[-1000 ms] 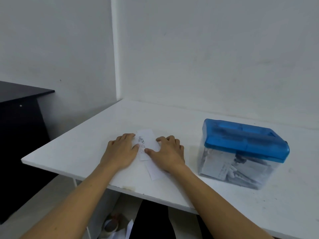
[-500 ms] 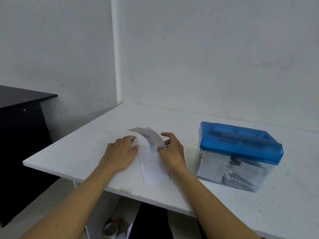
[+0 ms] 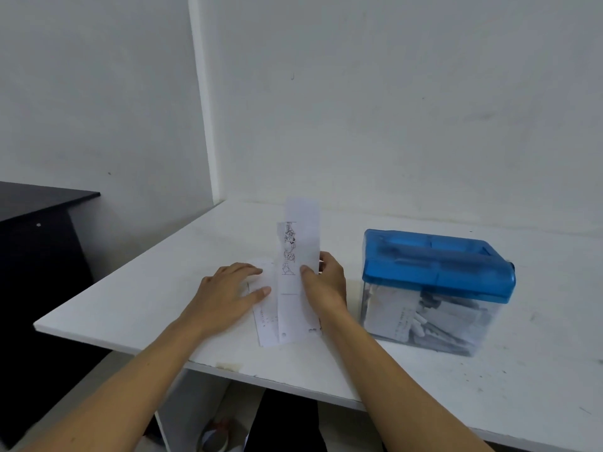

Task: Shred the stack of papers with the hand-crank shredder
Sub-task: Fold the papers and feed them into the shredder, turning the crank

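A narrow white paper strip (image 3: 295,256) with a black line drawing stands lifted off the stack; my right hand (image 3: 323,285) pinches its right edge between thumb and fingers. The stack of papers (image 3: 266,324) lies flat near the table's front edge. My left hand (image 3: 225,288) rests flat on the stack's left side with fingers straight. The hand-crank shredder (image 3: 437,265) has a blue top and a clear bin holding paper scraps; it stands to the right of my right hand. Its crank is not visible.
The white table (image 3: 130,295) ends at a front edge just below the stack and meets the wall at the back. A black cabinet (image 3: 36,256) stands to the left, apart from the table. Small objects lie on the floor under the table.
My right hand has peeled the top strip off the stack and raised it upright. My left hand has stayed pressing on the stack. The camera has shifted slightly.
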Tool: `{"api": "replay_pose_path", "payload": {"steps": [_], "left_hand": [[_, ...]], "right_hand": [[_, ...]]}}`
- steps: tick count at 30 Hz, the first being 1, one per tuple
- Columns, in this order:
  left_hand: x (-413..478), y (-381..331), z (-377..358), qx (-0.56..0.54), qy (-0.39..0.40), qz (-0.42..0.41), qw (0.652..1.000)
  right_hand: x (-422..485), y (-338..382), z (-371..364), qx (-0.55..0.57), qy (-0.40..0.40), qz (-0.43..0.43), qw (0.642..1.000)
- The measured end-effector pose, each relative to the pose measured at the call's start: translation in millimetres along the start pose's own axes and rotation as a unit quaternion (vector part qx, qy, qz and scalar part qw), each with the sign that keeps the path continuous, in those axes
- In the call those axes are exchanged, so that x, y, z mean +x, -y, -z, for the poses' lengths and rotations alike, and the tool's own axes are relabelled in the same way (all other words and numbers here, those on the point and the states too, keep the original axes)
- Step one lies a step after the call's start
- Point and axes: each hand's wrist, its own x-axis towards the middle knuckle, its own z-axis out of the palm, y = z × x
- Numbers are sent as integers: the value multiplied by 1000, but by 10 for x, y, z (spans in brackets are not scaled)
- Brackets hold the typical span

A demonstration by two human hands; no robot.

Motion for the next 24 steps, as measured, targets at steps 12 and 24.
{"api": "replay_pose_path", "payload": {"steps": [12, 24], "left_hand": [[45, -443, 503, -335, -84, 87, 935], [150, -1239, 1175, -542, -117, 74, 829]], "right_hand": [[-89, 367, -48, 47, 105, 82, 990], [-185, 1061, 374, 23, 98, 219, 971]]}}
